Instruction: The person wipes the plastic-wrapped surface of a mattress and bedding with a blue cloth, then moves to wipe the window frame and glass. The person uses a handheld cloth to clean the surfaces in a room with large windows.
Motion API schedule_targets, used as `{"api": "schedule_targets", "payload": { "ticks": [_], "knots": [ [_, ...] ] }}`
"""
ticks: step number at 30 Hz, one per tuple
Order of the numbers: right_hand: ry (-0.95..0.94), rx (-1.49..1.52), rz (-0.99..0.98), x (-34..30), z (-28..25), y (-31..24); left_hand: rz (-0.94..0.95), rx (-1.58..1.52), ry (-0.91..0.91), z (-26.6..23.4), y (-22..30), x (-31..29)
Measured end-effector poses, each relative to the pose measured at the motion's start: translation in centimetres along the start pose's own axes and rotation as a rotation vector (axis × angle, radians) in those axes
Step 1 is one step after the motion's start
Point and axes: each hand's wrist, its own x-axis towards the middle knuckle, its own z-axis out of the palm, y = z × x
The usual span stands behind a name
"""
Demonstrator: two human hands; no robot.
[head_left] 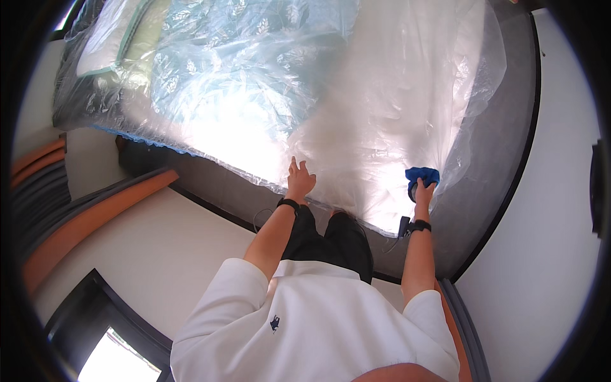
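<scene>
A clear plastic sheet [388,127] covers the bed in front of me, over pale blue patterned bedding [235,57] and a whitish part to the right. My left hand [300,178] is at the sheet's near edge, index finger stretched out and the others loosely bent, with nothing in it. Farther right, my right hand [424,193] grips a bunched blue cloth-like bundle [421,174] over the bed's near right corner. Something greyish shows beneath the bundle, too hidden to name. Both wrists wear black bands, and a small dark device [404,226] sits by the right one.
A white wall [534,210] rises on the right beyond a strip of grey floor [493,159]. Orange and grey curtains [95,223] hang at the left, with another strip beside my right arm. A dark-framed window [95,318] is at the lower left. Bright glare hides part of the sheet.
</scene>
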Motion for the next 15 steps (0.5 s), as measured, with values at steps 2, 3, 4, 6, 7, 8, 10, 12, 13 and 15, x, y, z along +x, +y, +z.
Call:
{"api": "schedule_targets", "payload": {
  "ticks": [2, 3, 4, 6, 7, 8, 10, 12, 13, 15],
  "knots": [
    [-0.023, -0.053, 0.013, -3.3, -0.9, -1.9, 0.107, -0.115, -0.035, -1.3, 1.6, -0.1],
    [-0.097, 0.078, 0.083, -5.3, -0.3, -3.1, 0.145, -0.175, -0.081, -1.7, 2.3, -0.3],
    [-0.272, 0.15, 0.053, -7.6, -0.1, -4.4, 0.275, -0.104, -0.074, -1.9, 2.9, -0.6],
    [-0.647, 0.341, -0.117, -12.3, 1.8, -7.5, 0.597, -0.195, -0.099, -2.0, 3.6, -1.1],
    [-0.818, 0.235, -0.163, -14.4, 2.9, -9.0, 0.742, -0.222, -0.122, -2.0, 3.6, -1.4],
    [-0.925, 0.362, -0.202, -16.9, 4.7, -10.6, 0.725, -0.346, -0.283, -1.9, 3.4, -1.6],
    [-0.91, 0.286, -0.268, -20.5, 9.2, -13.9, 0.609, -0.471, -0.453, -1.9, 2.2, -1.8],
    [-0.79, 0.219, -0.214, -23.4, 13.4, -16.6, 0.463, -0.638, -0.366, -2.3, -0.5, -1.5],
    [-0.729, 0.175, -0.149, -24.5, 15.2, -17.7, 0.366, -0.71, -0.331, -2.6, -2.1, -1.2],
    [-0.607, 0.145, -0.182, -27.3, 18.5, -19.8, 0.328, -0.769, -0.204, -4.0, -5.8, -0.3]
  ]
}}
